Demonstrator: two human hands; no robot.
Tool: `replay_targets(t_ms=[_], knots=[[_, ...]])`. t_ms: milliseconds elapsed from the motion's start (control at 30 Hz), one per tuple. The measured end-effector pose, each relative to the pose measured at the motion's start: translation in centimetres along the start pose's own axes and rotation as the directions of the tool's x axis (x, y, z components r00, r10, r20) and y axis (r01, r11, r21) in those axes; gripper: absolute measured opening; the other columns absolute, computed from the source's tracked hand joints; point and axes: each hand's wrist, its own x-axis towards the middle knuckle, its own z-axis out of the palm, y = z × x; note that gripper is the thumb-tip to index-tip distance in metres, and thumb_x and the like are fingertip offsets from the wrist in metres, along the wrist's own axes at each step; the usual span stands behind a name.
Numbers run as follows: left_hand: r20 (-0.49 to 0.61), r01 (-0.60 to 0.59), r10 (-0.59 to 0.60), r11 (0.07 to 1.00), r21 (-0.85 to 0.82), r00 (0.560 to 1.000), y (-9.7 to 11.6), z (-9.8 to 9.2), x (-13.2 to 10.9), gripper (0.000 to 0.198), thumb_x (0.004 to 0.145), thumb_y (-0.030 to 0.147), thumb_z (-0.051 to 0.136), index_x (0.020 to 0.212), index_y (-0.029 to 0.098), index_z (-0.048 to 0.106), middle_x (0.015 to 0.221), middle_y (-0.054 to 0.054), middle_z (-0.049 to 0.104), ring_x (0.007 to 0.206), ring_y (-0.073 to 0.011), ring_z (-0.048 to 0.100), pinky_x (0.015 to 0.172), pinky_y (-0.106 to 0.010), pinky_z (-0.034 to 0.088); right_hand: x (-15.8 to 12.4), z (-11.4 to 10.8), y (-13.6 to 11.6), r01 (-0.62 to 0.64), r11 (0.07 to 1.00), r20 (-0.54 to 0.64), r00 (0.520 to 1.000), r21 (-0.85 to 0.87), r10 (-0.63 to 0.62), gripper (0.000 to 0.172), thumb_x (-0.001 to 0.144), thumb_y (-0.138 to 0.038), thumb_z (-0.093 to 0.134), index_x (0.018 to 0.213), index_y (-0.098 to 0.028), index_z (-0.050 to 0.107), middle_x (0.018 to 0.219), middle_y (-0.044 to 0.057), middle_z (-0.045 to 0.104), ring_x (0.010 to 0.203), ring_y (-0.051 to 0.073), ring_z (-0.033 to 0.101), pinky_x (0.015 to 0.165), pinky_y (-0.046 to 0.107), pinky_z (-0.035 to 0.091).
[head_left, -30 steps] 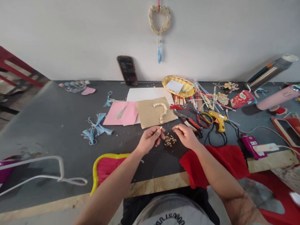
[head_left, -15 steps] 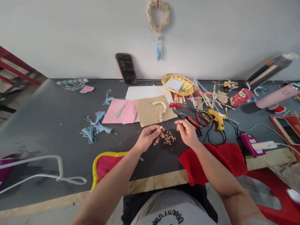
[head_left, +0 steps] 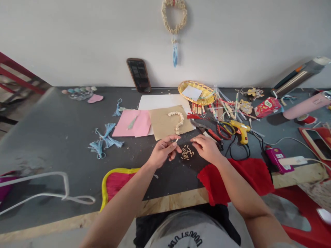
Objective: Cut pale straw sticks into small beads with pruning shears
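Note:
A small pale stick piece (head_left: 177, 140) is pinched between the thumb and forefinger of my left hand (head_left: 165, 150). My right hand (head_left: 205, 147) hovers just to the right, its thumb and forefinger closed together; whatever they may hold is too small to make out. Between and below my hands lies a loose pile of similar pale pieces (head_left: 186, 153) on the grey table. Just beyond my fingers, a curved strand of cream-coloured pieces (head_left: 180, 119) rests on a brown paper sheet (head_left: 161, 120).
Pliers (head_left: 210, 132), a yellow glue gun (head_left: 241, 130) and a purple power strip (head_left: 278, 156) sit on the right. Blue tassels (head_left: 106, 137) and pink paper (head_left: 124, 124) are leftward. A wicker basket (head_left: 209, 100) stands behind. A red cloth (head_left: 240, 175) lies under my right forearm.
My right hand has shifted slightly left, closer to my left hand. The left hand stays nearly in place, still pinching the small piece, which looks slightly more upright.

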Motion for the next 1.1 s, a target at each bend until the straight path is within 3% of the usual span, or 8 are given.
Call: replay_targets(t_ms=[200, 433, 733, 833, 1000, 1100], knots=[[0.001, -0.002, 0.002, 1.0, -0.017, 1.0, 0.0, 0.1, 0.1, 0.047, 0.08, 0.042, 0.069, 0.114, 0.015, 0.051, 0.069, -0.001, 0.07, 0.037, -0.0058, 0.049, 0.034, -0.016, 0.033, -0.1, 0.3, -0.4, -0.037, 0.998, 0.128, 0.991, -0.054, 0.044, 0.012, 0.089, -0.017, 0.056, 0.093, -0.022, 0.066, 0.093, 0.003, 0.068, 0.088, 0.016, 0.065, 0.079, 0.026, 0.05], [0.029, 0.008, -0.008, 1.0, -0.007, 1.0, 0.0, 0.1, 0.1, 0.044, 0.082, 0.043, 0.067, 0.11, 0.017, 0.047, 0.07, -0.002, 0.07, 0.039, -0.0064, 0.051, 0.035, -0.016, 0.035, -0.1, 1.0, -1.0, -0.114, 0.974, 0.171, 0.974, -0.197, 0.148, 0.008, 0.088, -0.025, 0.061, 0.083, -0.022, 0.067, 0.084, 0.001, 0.068, 0.082, 0.015, 0.064, 0.07, 0.024, 0.045], [0.053, 0.033, -0.034, 0.999, 0.012, 0.998, -0.2, 0.3, 0.2, 0.038, 0.083, 0.045, 0.065, 0.102, 0.019, 0.045, 0.074, -0.002, 0.071, 0.041, -0.0072, 0.054, 0.034, -0.016, 0.036, 0.2, 1.5, -1.5, -0.127, 0.93, 0.214, 0.954, -0.344, 0.209, 0.009, 0.085, -0.022, 0.057, 0.08, -0.021, 0.064, 0.083, 0.004, 0.067, 0.08, 0.017, 0.063, 0.066, 0.025, 0.043], [0.05, 0.034, -0.035, 0.999, 0.014, 0.998, -0.1, 0.4, 0.1, 0.038, 0.082, 0.045, 0.066, 0.1, 0.019, 0.045, 0.073, -0.002, 0.071, 0.041, -0.0068, 0.054, 0.034, -0.015, 0.036, 0.2, 1.2, -1.2, -0.172, 0.96, 0.169, 0.963, -0.221, 0.212, 0.007, 0.083, -0.02, 0.057, 0.077, -0.02, 0.062, 0.082, 0.004, 0.067, 0.078, 0.017, 0.063, 0.067, 0.025, 0.044], [0.051, 0.039, -0.04, 0.999, 0.017, 0.998, -0.1, 0.5, 0.1, 0.041, 0.081, 0.047, 0.066, 0.099, 0.018, 0.045, 0.074, -0.002, 0.071, 0.04, -0.0064, 0.053, 0.033, -0.015, 0.036, 0.2, 0.6, -0.9, -0.277, 0.932, 0.059, 0.961, 0.233, 0.271, 0.012, 0.088, -0.03, 0.053, 0.084, -0.02, 0.058, 0.073, 0.0, 0.063, 0.064, 0.013, 0.058, 0.062, 0.023, 0.046], [0.07, 0.04, -0.042, 0.999, 0.031, 0.997, -0.1, 0.5, 0.1, 0.04, 0.081, 0.047, 0.066, 0.099, 0.018, 0.045, 0.074, -0.003, 0.071, 0.04, -0.0068, 0.054, 0.033, -0.015, 0.037, 0.1, 0.7, -1.0, -0.281, 0.915, 0.078, 0.96, 0.289, 0.27, 0.014, 0.088, -0.032, 0.052, 0.082, -0.021, 0.057, 0.07, -0.002, 0.061, 0.06, 0.012, 0.056, 0.059, 0.023, 0.045]])
